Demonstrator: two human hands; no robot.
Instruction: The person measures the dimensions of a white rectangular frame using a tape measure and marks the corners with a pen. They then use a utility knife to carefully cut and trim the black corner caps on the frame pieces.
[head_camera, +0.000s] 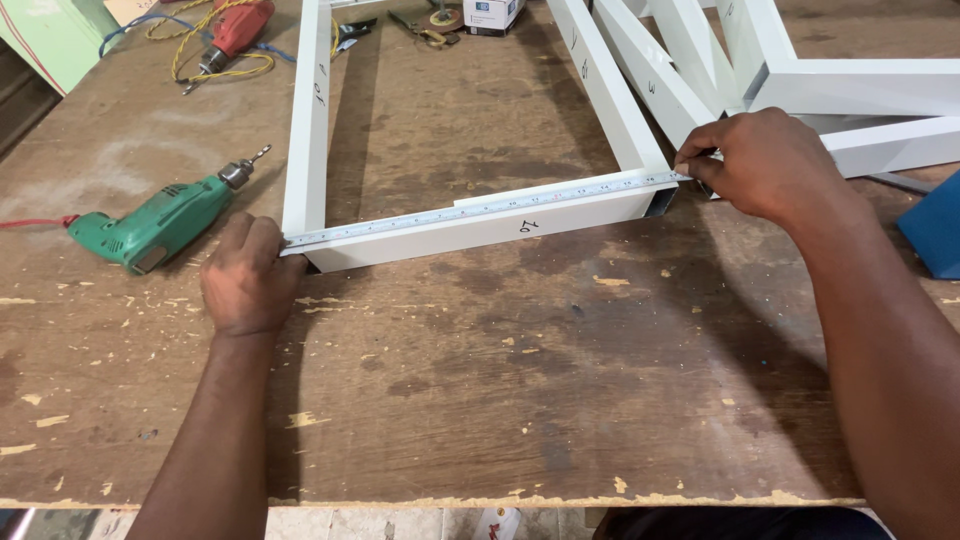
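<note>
Tape measure blade (480, 210) lies stretched along the top of the near rail of a white rectangular-tube frame (470, 230), which sits flat on the worn plywood bench (520, 380) toward its far half. The left hand (245, 280) rests on the bench at the frame's near-left corner, fingers curled and pressed against the blade's end, holding it down where the left rail meets the near rail. The right hand (765, 165) is at the near-right corner of the frame, thumb and fingers pinched together on the other end of the blade just past the open tube end; the tape's case, if it is there, seems hidden under the palm. The blade runs slightly uphill from left to right across the view, following the rail. A green electric drill (160, 222) lies on its side near the bench's left edge, just beside the left hand, bit pointing toward the frame. A red power tool (235, 30) with a yellow coiled cord (215, 65) sits at the far-left corner. More white frames (800, 80) are stacked at the far-right corner, touching the measured frame's right rail. A blue object (935, 230) shows at the right edge. Small tools and a box (490, 15) lie along the far edge.
</note>
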